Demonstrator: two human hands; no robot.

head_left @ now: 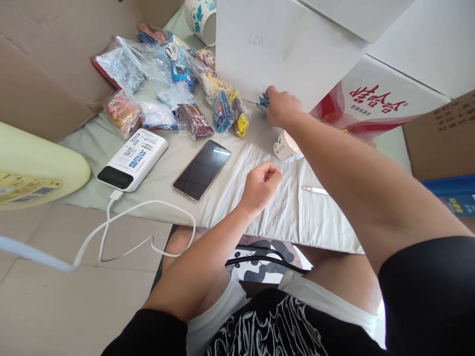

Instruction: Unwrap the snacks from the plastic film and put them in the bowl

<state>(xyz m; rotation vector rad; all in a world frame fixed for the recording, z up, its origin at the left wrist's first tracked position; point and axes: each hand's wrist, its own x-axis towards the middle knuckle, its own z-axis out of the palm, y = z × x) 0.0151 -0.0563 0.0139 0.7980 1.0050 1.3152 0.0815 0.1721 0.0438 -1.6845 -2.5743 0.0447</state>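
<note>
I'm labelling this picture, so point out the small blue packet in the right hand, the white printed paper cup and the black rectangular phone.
Blue packet (263, 101): head view, visible end.
Paper cup (283, 150): head view, outer wall.
Phone (202, 169): head view, screen centre.

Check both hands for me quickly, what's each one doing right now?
Left hand: closed in a loose fist, nothing visible in it.
Right hand: closed, fingertips holding a small blue packet.
</note>
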